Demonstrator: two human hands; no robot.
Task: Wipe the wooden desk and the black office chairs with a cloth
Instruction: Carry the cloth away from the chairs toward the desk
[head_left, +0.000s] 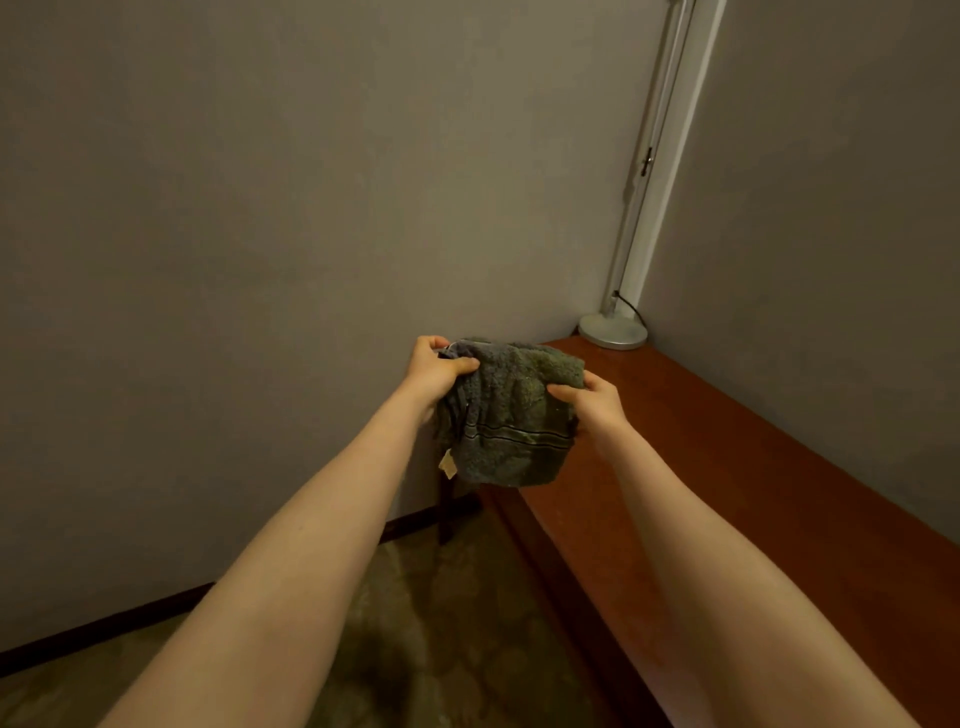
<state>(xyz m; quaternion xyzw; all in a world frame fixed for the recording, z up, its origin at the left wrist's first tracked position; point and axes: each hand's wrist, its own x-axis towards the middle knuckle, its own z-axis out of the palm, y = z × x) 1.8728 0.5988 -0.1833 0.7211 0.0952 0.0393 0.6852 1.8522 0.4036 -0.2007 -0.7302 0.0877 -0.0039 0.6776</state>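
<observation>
Head: left hand (436, 370), right hand (597, 404) grip one cloth (514, 421) (folded, maybe).

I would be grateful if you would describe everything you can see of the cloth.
The cloth is a grey-green terry towel, crumpled, with thin dark stripes near its lower edge and a small pale label hanging at lower left. The left hand grips its upper left corner, the right hand its right side, holding it in the air beside the wooden desk, seemingly clear of it.
</observation>
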